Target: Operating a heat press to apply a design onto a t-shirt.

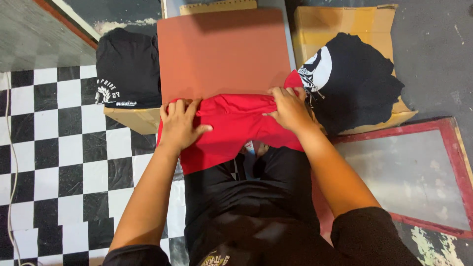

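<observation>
My left hand (180,125) and right hand (290,109) are each gripping the soft red garment (236,128), bunching it against the flat terracotta board (221,51).

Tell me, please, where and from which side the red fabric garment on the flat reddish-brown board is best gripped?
Probably at the bunched upper edge of the red fabric garment, from the near side: the left hand and right hand already pinch that fold at both ends on the flat reddish-brown board.
</observation>
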